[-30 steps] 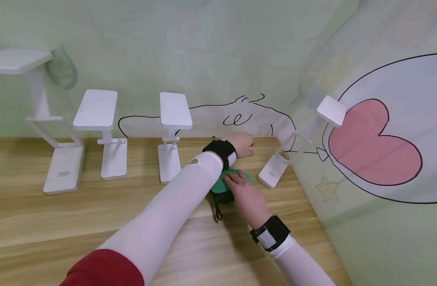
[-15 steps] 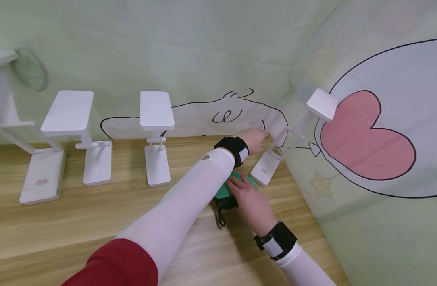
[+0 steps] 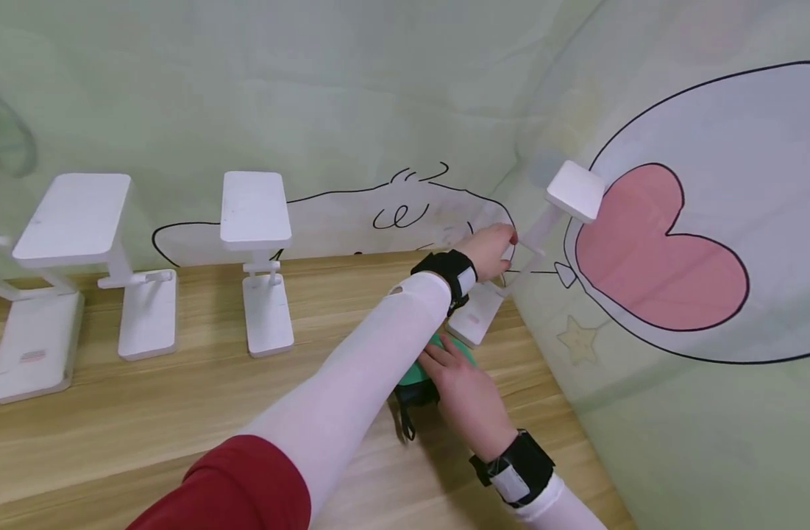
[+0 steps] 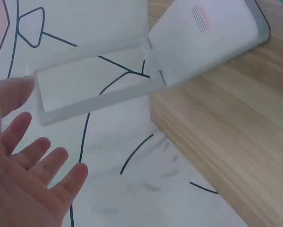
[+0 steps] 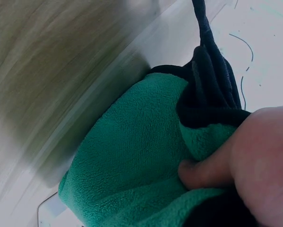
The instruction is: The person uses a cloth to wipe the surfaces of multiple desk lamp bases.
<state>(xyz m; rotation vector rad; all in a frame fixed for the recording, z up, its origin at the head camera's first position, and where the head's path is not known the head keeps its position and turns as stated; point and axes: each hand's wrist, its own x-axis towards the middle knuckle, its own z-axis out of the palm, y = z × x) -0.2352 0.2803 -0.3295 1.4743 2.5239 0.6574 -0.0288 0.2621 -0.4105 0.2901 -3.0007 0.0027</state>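
Note:
My left hand (image 3: 487, 250) reaches to the rightmost white folding desk lamp (image 3: 575, 191), close to its hinged frame. In the left wrist view the fingers are spread and relaxed, and the thumb tip lies right at the end of the lamp's frame (image 4: 96, 104). My right hand (image 3: 467, 394) grips a folded green cloth (image 5: 127, 127) with black edging and a dark loop, its thumb tucked into a fold. Part of the cloth is hidden under my left forearm in the head view.
More white folding lamps stand leftward along the wooden table: one at mid-left (image 3: 267, 316), another beside it (image 3: 148, 316) and a larger one (image 3: 37, 353) at the left edge. A printed fabric wall (image 3: 378, 110) rises behind the table and along its right side.
My left hand has moved right, from behind the cloth to the rightmost lamp. The head view has turned right, so the lamps shift left in it. My right hand stays on the cloth.

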